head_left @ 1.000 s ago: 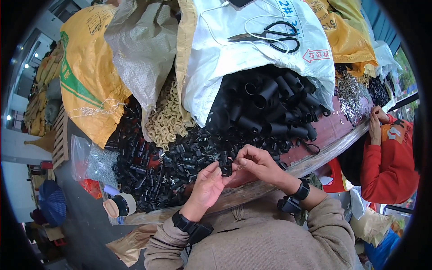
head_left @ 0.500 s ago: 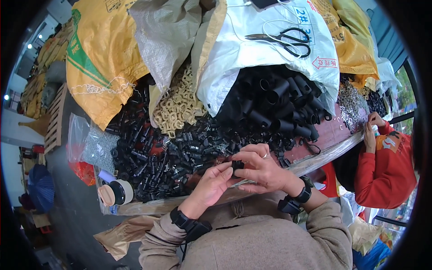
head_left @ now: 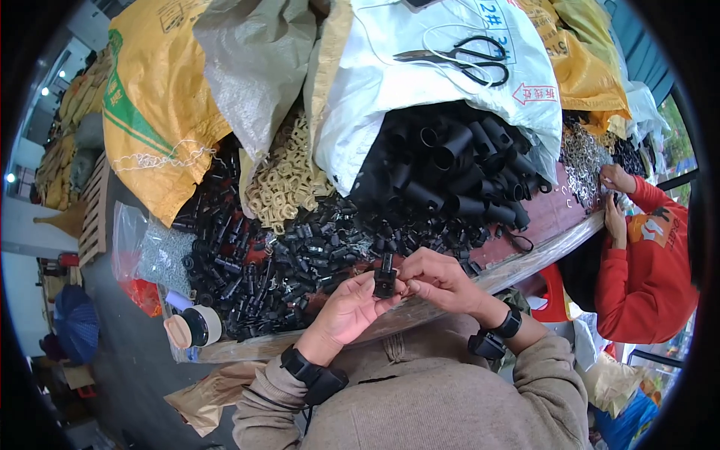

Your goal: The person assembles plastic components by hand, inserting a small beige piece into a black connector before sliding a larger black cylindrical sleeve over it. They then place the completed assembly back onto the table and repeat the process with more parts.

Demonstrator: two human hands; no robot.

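Head view: the fingers of the left hand (head_left: 346, 309) and right hand (head_left: 437, 279) pinch a small black plastic part (head_left: 385, 279) between them, just above the near edge of the counter (head_left: 525, 264). Both wrists, each wearing a black band, bend inward, palms facing each other. Behind lie a heap of black parts (head_left: 285, 262), black tubes (head_left: 450, 172) and scissors (head_left: 461, 60) on a white sack (head_left: 390, 97).

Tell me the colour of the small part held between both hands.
Black; the small plastic part shows best in the head view.
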